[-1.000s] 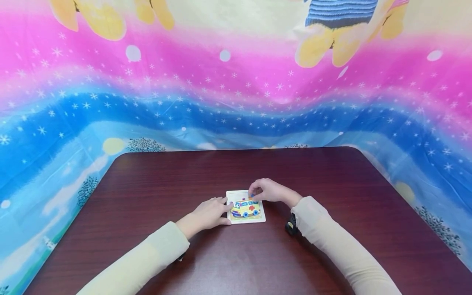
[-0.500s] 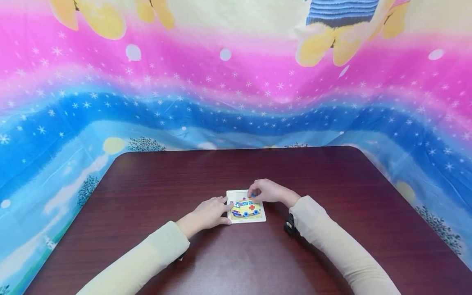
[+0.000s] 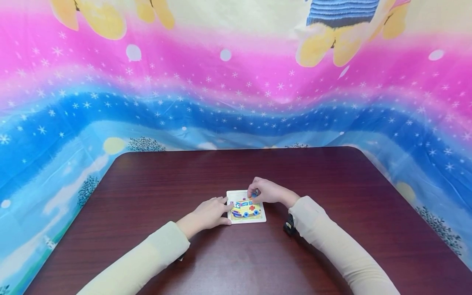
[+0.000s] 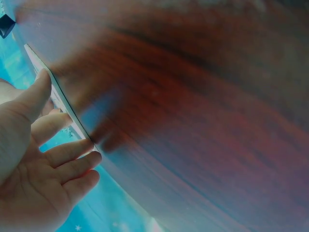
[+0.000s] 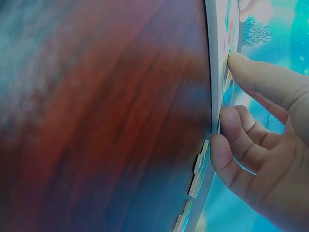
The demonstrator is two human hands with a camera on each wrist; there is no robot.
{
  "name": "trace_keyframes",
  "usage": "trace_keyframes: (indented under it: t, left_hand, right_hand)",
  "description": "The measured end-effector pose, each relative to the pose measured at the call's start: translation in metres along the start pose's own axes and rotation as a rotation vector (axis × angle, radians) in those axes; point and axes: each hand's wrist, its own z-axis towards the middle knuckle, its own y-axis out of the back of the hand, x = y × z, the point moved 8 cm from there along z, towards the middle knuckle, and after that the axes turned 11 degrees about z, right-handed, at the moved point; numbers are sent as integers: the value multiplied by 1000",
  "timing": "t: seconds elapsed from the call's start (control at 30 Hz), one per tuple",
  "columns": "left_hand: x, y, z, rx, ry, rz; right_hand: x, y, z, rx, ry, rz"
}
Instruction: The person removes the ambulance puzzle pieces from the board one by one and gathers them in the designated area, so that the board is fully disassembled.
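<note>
A square puzzle board with a white rim and a picture of a yellow ambulance lies mid-table. My left hand rests at its left side with extended fingers, the thumb at the near corner and other fingertips on the rim. In the left wrist view, the board's edge passes under thumb and fingertips. My right hand is over the far right corner, its thumb and curled fingers pinching a puzzle piece with blue on it. The fingers hide most of that piece.
Loose puzzle pieces lie on the table just past the board in the right wrist view; my right hand covers them from the head camera. The dark red-brown table is bordered by a printed cloth backdrop.
My right hand shifts very slightly at the far right corner, its knuckles lifting a little. The left hand and the board stay where they were.
</note>
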Motion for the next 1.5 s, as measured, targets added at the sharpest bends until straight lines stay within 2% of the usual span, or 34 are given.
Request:
trace_keyframes:
  t: [0.27, 0.43, 0.83, 1.1, 1.5]
  left_hand:
    - [0, 0, 0, -7, -5, 10]
    - [0, -1, 0, 0, -2, 13]
    - [0, -3, 0, 7, 10, 14]
    - [0, -2, -2, -19, -2, -21]
    - [2, -4, 0, -14, 40, 5]
  right_hand:
    - [-1, -1, 0, -3, -2, 4]
    - [-3, 4, 0, -46, -6, 13]
    - [-2, 14, -3, -82, 16, 121]
    - [-5, 18, -4, -145, -30, 155]
    - [-10, 19, -3, -137, -40, 163]
